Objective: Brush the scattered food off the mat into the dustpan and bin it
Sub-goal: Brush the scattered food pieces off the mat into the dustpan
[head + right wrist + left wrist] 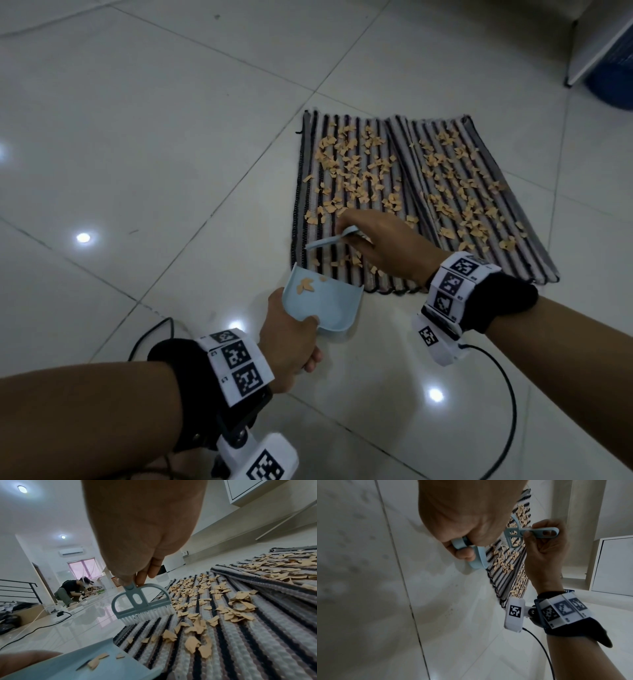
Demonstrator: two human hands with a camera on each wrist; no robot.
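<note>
A home interior: glossy white tiled floor [171, 137], striped woven mat [394, 274], wall air conditioner [71, 551], curtained window [84, 568], black stair railing [18, 588], recessed ceiling lights [22, 489].

— How's the light?
— Dim and cool. Round ceiling lamps [22, 489] glare as white spots on the glossy floor [83, 237].
— Sharpness?
— Soft everywhere. The head view bends tile lines at its edges; both wrist views are strongly warped, and the right hand [142, 531] up close is a blurred mass with a faint shadow beneath.
</note>
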